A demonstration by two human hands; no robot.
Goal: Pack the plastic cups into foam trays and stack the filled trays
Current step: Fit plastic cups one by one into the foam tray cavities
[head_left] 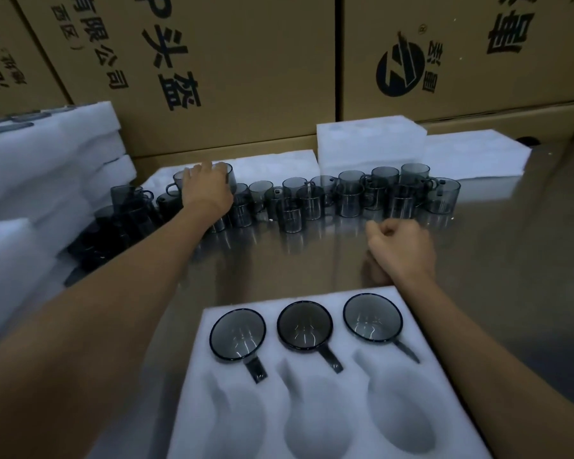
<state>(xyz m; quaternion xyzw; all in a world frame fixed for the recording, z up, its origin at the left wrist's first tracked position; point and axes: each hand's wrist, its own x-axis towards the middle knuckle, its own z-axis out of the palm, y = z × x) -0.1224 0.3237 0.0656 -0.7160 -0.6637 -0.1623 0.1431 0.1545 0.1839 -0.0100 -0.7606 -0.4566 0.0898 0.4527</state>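
Gripping a smoky plastic cup from above at the far left of the crowded row – left hand; right hand fisted, holding nothing. Near foam tray half filled. Risk: toppling neighbours on lifting out.

Foam tray lies on the bench, nearest the person, between the two forearms. Three cups sit in its far row of pockets, behind which is the right hand. Loose cups stand in a row beyond the right hand, extending left past the left hand. Foam stacks lie behind that row; cartons behind those.
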